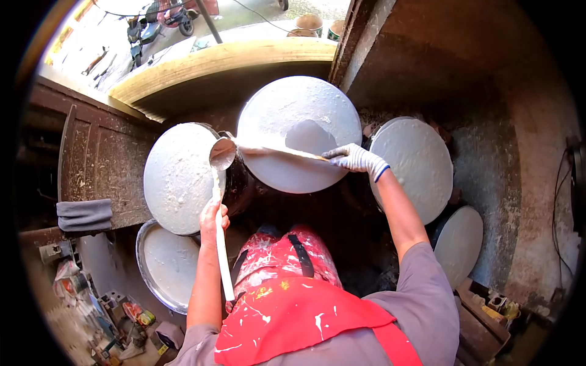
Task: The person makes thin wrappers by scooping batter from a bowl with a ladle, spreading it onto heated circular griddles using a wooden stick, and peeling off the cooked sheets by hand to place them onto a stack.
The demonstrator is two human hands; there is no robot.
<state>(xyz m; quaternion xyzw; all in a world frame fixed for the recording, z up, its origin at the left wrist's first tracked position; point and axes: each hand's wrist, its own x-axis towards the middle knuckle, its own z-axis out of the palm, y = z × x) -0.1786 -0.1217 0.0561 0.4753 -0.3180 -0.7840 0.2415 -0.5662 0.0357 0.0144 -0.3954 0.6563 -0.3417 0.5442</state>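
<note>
My left hand (213,221), bare, is closed around the long pale handle of a ladle (223,155). The ladle's bowl tilts over the gap between the left vat of thick white liquid (177,177) and the larger middle vat (299,122). In a striped knit glove, my right hand (356,160) grips a thin, white-coated stick (287,150). This stick reaches left across the middle vat to beside the ladle's bowl; its far end is coated and its kind is unclear. A grey shadow lies on the middle vat's white surface.
More round vats of white stuff stand at right (412,168), lower right (461,244) and lower left (168,265). A grey cloth (84,215) hangs on a brown wooden panel (110,152). Clutter lies lower left. Beyond a yellowish ledge (226,58) are scooters and buckets.
</note>
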